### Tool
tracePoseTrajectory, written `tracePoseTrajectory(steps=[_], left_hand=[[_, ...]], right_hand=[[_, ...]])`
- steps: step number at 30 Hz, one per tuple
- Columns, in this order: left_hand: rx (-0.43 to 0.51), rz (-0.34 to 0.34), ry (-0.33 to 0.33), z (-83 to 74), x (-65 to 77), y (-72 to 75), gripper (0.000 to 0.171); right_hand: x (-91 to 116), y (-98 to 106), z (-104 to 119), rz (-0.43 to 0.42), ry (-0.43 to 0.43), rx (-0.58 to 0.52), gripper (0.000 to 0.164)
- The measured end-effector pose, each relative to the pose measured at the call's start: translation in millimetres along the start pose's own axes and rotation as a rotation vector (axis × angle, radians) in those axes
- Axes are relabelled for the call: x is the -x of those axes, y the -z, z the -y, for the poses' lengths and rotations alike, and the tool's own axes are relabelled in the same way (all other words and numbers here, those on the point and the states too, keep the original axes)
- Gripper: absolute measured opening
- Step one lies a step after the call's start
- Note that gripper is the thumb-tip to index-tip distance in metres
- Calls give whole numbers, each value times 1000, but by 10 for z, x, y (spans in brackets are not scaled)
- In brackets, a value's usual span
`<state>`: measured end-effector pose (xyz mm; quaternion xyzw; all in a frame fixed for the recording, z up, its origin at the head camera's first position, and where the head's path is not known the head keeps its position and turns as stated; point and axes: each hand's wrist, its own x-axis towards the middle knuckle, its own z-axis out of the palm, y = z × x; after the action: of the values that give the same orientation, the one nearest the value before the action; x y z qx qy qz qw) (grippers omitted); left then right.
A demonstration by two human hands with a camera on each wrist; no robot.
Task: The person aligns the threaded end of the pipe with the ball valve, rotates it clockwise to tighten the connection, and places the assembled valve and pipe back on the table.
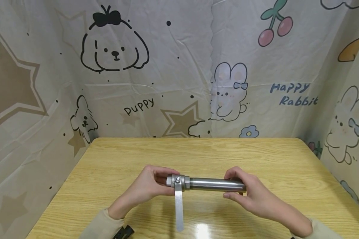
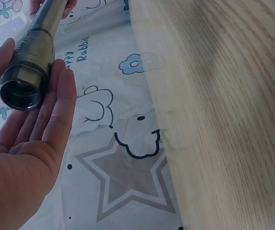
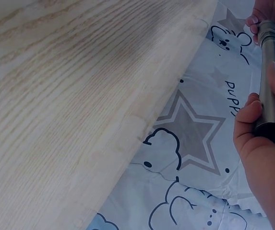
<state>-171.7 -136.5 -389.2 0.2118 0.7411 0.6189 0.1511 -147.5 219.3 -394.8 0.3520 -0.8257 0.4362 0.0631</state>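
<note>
A silver ball valve (image 1: 182, 182) is joined to a shiny metal pipe (image 1: 212, 185), the two lying level from left to right above the table. My left hand (image 1: 152, 182) holds the valve's left end between thumb and fingers. In the left wrist view, the threaded open mouth of the valve (image 2: 21, 93) faces the camera. The flat lever handle (image 1: 179, 209) points toward the table's near side. At the pipe's other end, my right hand (image 1: 254, 192) grips it with thumb and curled fingers. The right wrist view shows the pipe's dark end (image 3: 271, 132) beside the palm.
A light wooden table (image 1: 122, 154) spreads beneath both hands. Cloth walls (image 1: 179, 76) printed with cartoon animals and stars stand behind it and at both sides. A small black object (image 1: 123, 232) shows by the left sleeve at the bottom edge.
</note>
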Motion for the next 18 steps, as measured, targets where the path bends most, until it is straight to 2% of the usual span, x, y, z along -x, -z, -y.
tracePoseTrajectory(steps=[13,18], left_hand=[[7,3,1,26,-4,7,44],[22,6,3,30,-9,8,45]], right_hand=[[1,-10,-17,-20,70,-41,37],[3,-10,-11,-6,41,-73,33]])
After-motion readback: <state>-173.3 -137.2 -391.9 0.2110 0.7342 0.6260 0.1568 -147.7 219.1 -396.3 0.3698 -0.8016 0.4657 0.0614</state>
